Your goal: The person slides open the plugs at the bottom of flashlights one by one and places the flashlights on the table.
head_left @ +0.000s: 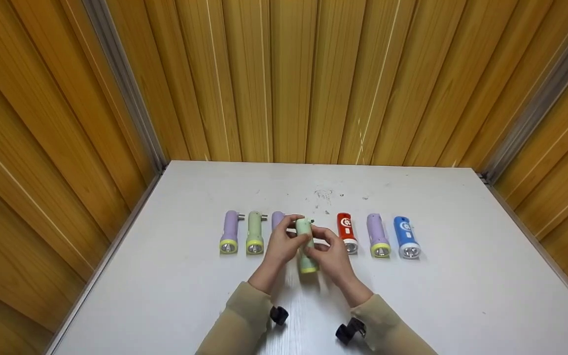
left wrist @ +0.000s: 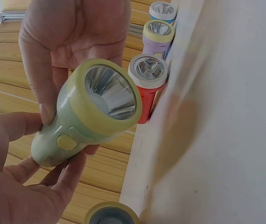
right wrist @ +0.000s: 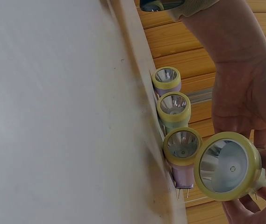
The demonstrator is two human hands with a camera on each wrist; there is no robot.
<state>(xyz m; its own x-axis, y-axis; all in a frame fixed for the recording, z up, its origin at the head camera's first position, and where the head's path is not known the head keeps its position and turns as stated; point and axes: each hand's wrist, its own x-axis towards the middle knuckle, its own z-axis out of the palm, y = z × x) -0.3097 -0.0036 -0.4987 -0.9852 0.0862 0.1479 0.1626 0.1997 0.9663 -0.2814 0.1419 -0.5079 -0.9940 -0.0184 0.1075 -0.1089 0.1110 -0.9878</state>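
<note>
The left hand (head_left: 284,245) and right hand (head_left: 332,254) both pinch the pale green flashlight (head_left: 308,263), fingers curled, raised above mid-desk (head_left: 461,296). Judged hazards: slackened fingertips could drop it; a sideways swing could knock the half-hidden purple flashlight (head_left: 277,218) toward 10 o'clock or the red flashlight (head_left: 344,224) at 2. The far edge, at 12, stands well apart; bare surface extends toward 4 and 8.

From where I stand, I see two matching long sleeves in plain khaki-beige cloth, softly creased: the left sleeve (head_left: 234,323) and the right sleeve (head_left: 393,320). Past the cuffs, both wrists (head_left: 263,280) are bare. A small, blocky black camera (head_left: 279,315) sits inside the left cuff; a second black camera (head_left: 346,334), on a short dark bracket (head_left: 358,325), sits inside the right.
</note>
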